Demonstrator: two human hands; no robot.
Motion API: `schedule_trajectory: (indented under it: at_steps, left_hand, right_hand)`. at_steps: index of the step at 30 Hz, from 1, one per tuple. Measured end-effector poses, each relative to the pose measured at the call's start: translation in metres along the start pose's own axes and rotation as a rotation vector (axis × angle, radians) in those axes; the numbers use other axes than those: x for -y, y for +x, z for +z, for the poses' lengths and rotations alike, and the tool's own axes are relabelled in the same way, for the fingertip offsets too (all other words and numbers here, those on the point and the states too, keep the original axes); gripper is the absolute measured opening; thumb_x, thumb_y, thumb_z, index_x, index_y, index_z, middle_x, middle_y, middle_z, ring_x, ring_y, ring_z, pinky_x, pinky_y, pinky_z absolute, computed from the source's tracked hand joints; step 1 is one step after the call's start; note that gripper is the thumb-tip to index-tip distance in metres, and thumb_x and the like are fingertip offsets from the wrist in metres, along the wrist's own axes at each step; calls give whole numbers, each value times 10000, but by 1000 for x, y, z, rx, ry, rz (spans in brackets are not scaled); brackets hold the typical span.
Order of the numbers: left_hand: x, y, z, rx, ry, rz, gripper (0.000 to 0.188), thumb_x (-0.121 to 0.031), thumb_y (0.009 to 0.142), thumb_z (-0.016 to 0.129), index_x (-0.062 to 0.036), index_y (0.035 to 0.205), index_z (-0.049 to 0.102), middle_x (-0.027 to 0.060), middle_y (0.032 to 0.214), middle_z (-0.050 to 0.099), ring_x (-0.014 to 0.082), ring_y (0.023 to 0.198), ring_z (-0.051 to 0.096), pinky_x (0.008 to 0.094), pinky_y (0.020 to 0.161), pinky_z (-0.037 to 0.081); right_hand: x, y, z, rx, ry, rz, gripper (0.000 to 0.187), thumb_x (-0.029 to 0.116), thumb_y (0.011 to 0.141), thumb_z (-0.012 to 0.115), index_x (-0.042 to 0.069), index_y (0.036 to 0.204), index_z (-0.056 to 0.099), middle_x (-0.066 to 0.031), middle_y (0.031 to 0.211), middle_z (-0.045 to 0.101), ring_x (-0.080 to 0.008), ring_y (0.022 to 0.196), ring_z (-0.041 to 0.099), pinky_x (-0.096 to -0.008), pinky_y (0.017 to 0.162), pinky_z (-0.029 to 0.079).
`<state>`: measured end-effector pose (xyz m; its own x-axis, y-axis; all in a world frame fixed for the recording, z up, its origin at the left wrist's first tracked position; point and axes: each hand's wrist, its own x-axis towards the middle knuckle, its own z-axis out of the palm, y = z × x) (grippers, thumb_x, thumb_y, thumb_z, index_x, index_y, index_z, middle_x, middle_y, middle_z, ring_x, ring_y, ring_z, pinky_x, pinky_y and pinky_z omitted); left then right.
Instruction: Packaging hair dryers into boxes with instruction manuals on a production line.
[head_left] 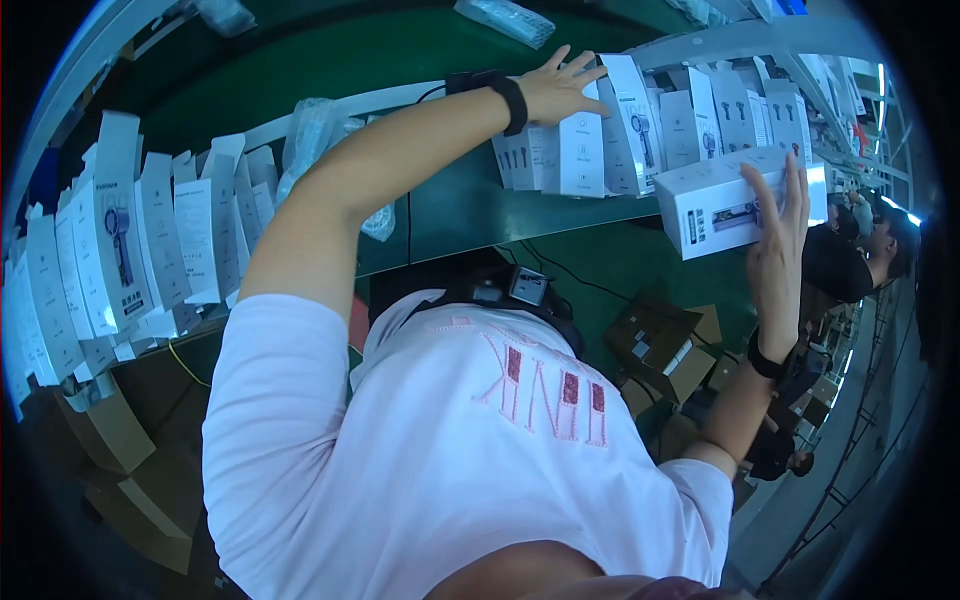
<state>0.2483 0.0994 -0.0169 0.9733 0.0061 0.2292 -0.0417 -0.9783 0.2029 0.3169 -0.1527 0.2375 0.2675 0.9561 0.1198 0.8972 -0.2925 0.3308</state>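
Observation:
My left hand (556, 92) reaches across to the row of upright white boxes on the green table (450, 215). Its fingers are spread, with the thumb over the top of a white box (577, 158); whether it presses on that box I cannot tell. At the right, a closed white carton (705, 222) lies on its side, printed with a picture of a handheld device. My right hand (778, 225) grips its right end, fingers stretched along the carton. It is held by the table's front edge, in front of the other boxes.
More upright white boxes (115, 240), several with flaps up, line the left. Clear plastic-wrapped items (310, 140) lie beside them, and another clear packet (507, 22) is at the far side. Brown cartons (655, 345) stand below. People (840, 255) are at the right.

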Motion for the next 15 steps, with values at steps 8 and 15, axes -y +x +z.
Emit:
schedule_trajectory:
  at_steps: [8,15]
  left_hand:
    - [-6,-6,-45,0,-24,-22,661,89,793,545,-342,1293,530,138,1529,231,377,1434,110,623,1124,60]
    - [8,-6,-97,-17,55,-93,630,-14,789,679,-322,1308,499,169,1517,236,384,1422,149,575,1133,168]
  right_hand:
    - [-34,59,66,141,-127,-659,725,-77,769,560,337,1351,432,-102,1531,226,-320,1393,273,-428,1113,338]
    - [-62,83,127,96,-172,-614,848,-201,789,408,347,1433,344,-125,1527,231,-321,1392,273,-444,1132,294]
